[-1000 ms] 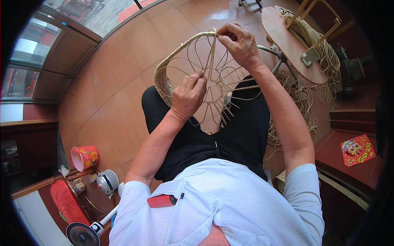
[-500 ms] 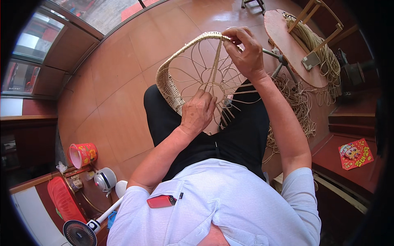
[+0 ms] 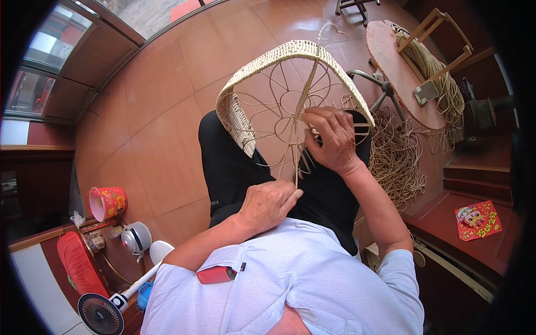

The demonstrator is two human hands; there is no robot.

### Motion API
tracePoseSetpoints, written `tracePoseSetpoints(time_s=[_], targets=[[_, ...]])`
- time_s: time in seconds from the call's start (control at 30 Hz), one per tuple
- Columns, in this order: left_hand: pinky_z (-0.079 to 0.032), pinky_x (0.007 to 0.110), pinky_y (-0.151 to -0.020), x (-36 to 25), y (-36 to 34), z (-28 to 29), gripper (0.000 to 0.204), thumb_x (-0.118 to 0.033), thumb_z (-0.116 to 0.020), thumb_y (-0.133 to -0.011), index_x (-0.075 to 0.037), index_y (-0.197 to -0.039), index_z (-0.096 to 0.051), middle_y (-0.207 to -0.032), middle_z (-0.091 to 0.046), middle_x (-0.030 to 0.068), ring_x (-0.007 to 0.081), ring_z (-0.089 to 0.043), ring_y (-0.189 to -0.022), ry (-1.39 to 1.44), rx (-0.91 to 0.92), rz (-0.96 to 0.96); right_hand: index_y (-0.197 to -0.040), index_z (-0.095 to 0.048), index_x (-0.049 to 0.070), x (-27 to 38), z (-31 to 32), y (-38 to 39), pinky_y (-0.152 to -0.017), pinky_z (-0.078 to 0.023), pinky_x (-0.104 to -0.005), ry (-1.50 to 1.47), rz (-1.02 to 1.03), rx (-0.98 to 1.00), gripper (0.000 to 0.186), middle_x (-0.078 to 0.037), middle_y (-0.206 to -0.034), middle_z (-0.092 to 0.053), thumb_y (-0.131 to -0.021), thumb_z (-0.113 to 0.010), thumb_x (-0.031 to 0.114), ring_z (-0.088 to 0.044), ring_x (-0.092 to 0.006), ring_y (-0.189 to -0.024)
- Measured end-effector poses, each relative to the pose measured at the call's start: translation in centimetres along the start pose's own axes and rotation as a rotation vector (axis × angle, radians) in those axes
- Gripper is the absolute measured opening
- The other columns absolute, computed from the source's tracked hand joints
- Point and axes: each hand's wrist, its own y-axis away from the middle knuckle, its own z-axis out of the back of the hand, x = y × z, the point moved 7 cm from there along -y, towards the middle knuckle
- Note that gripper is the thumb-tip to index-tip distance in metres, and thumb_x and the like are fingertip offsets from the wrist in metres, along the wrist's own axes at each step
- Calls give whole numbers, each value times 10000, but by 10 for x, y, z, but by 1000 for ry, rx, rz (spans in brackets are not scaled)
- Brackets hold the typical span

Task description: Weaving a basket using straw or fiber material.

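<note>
A cream woven rim (image 3: pixel 240 128) on a frame of looped wire spokes (image 3: pixel 279 95) sits over my black-trousered knees, with twisted cord (image 3: pixel 314 67) running from its far edge through the middle. My right hand (image 3: pixel 333 139) is beside the central ring, fingers curled on the strands; its fingertips are partly hidden. Lower, near my belly, my left hand (image 3: pixel 267 204) is closed on the lower length of cord, which runs straight up toward the ring.
A heap of tan cord (image 3: pixel 397 162) lies right of my leg. An oval board (image 3: pixel 385 61) holds a wooden frame and coiled cord. At left are a red floral bucket (image 3: pixel 108 201), a silver pot (image 3: pixel 135 240) and a fan (image 3: pixel 100 312). A stool (image 3: pixel 352 8) stands at back.
My left hand has pulled down toward my belly. My right hand has left the far rim and moved down to the centre; a twisted cord end now sticks up beyond the rim.
</note>
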Motion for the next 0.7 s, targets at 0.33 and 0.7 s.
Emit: tracePoseSetpoints(time_s=[0.33, 0.7], targets=[[-539, 435, -616, -66, 1, 42, 329, -284, -716, -1102, -66, -862, -658, -777, -618, 115, 312, -681, -691, 248, 305, -260, -1120, -747, 143, -3, -26, -4, -817, -555, -400, -115, -26, 63, 241, -6, -1023, -792, -904, -854, 130, -732, -239, -934], [-470, 345, -524, -126, -10, 224, 350, -234, -822, -1037, -58, -778, -666, -758, -646, 68, 203, -601, -595, 821, 255, -590, -989, -710, 123, -4, -22, -9, -728, -552, -416, -162, -73, -17, 162, -53, -836, -735, -915, -852, 103, -702, -276, -770]])
